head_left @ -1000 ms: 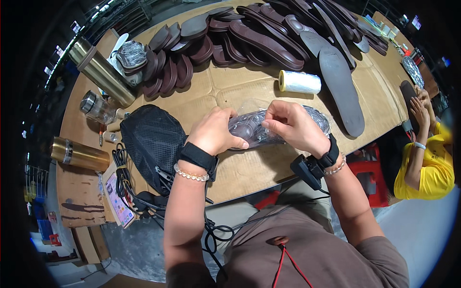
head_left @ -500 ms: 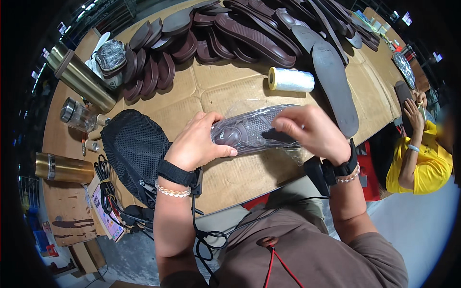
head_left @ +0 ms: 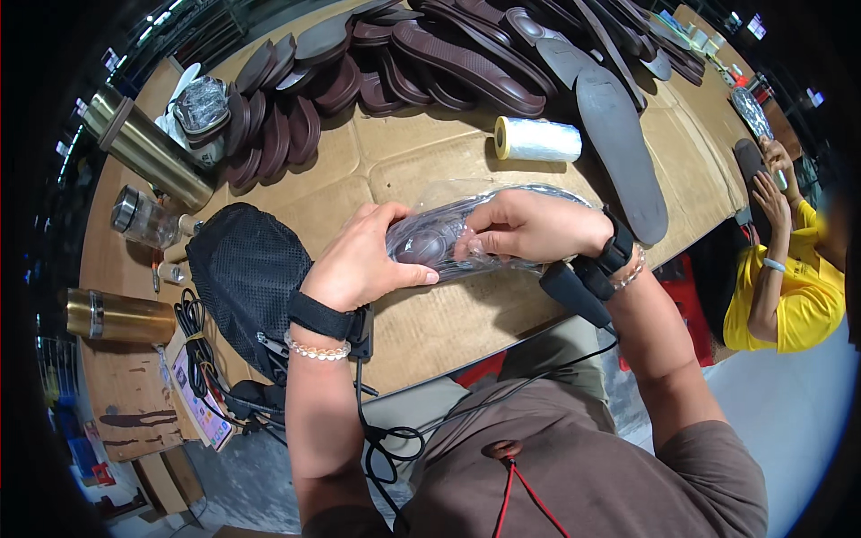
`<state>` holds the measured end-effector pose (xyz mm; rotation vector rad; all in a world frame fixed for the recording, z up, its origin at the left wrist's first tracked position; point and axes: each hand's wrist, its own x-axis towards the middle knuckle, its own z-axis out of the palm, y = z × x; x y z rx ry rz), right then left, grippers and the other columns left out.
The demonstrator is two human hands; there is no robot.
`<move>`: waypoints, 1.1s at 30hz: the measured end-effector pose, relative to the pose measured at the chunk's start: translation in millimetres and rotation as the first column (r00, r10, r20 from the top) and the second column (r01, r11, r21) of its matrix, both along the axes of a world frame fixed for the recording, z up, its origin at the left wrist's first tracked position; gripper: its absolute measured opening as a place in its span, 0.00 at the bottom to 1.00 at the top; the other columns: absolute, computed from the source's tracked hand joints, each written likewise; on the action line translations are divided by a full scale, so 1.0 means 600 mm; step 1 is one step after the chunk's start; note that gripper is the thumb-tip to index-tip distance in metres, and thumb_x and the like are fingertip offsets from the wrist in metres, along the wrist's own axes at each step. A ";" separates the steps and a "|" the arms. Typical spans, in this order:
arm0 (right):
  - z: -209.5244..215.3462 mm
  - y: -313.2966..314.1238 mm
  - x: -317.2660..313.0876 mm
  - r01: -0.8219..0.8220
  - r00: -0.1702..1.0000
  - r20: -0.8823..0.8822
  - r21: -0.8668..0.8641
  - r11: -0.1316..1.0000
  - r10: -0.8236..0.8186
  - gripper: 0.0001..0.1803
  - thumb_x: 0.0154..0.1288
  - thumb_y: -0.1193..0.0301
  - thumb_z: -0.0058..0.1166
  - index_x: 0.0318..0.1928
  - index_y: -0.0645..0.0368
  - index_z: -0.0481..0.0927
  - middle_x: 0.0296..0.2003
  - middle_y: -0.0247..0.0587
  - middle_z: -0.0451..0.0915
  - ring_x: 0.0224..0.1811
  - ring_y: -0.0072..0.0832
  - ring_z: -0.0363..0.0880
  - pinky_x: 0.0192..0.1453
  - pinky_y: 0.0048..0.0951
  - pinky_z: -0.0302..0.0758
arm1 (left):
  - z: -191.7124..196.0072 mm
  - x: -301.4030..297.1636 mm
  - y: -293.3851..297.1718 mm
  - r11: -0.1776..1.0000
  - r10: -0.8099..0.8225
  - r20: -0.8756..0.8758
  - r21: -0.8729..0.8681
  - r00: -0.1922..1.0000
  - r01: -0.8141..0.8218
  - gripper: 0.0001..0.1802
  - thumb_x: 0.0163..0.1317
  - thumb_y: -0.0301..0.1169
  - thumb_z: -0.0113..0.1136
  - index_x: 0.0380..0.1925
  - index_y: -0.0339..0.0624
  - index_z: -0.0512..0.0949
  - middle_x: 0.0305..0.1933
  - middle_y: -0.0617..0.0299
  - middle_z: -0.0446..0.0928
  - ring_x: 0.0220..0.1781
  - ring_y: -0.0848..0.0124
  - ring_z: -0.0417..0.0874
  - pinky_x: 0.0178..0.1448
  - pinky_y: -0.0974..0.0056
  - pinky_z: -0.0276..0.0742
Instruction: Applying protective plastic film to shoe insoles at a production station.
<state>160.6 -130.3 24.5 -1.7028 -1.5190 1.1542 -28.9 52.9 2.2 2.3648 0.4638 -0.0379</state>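
Observation:
A dark shoe sole wrapped in clear plastic film [head_left: 430, 240] is held over the cardboard-covered table [head_left: 448, 314]. My left hand [head_left: 363, 260] grips its left end, thumb on top. My right hand [head_left: 525, 224] grips the middle and right part from above, fingers curled over the film. Both wrists wear black straps with cables. A roll of clear film [head_left: 536, 139] lies on the table just beyond my right hand.
Several dark brown soles [head_left: 421, 54] are piled along the far edge, and a long grey sole [head_left: 623, 148] lies to the right. A black mesh bag [head_left: 247, 269], metal flasks [head_left: 148, 148] and a glass jar [head_left: 143, 218] stand at left. A person in yellow [head_left: 780, 269] sits at right.
The wrapped sole has been turned and shifted slightly in my hands. My right hand moved left over its middle; my left hand keeps hold of the left end.

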 end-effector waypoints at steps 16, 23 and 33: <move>-0.029 -0.057 -0.122 0.042 0.570 0.597 0.664 0.746 -0.564 0.18 0.50 0.66 0.75 0.29 0.57 0.75 0.30 0.40 0.73 0.35 0.39 0.79 0.39 0.40 0.77 | -0.001 0.001 -0.012 0.998 0.011 0.025 0.057 1.000 -0.013 0.47 0.41 0.51 0.85 0.62 0.43 0.79 0.60 0.46 0.77 0.66 0.49 0.78 0.70 0.53 0.76; -0.044 -0.043 -0.126 0.121 0.539 0.646 0.575 0.809 -0.540 0.11 0.55 0.69 0.71 0.29 0.60 0.80 0.31 0.42 0.77 0.37 0.41 0.82 0.42 0.41 0.79 | -0.004 0.000 -0.010 0.998 0.000 0.002 0.064 1.000 -0.001 0.50 0.41 0.51 0.85 0.65 0.40 0.77 0.64 0.46 0.76 0.69 0.49 0.77 0.71 0.53 0.75; -0.059 -0.028 -0.100 0.151 0.611 0.633 0.496 0.855 -0.475 0.06 0.61 0.74 0.62 0.30 0.62 0.80 0.31 0.44 0.79 0.35 0.43 0.84 0.41 0.43 0.81 | 0.000 0.007 -0.015 0.999 -0.010 -0.002 0.047 1.000 0.010 0.51 0.41 0.51 0.86 0.64 0.39 0.76 0.62 0.46 0.77 0.68 0.48 0.77 0.71 0.53 0.75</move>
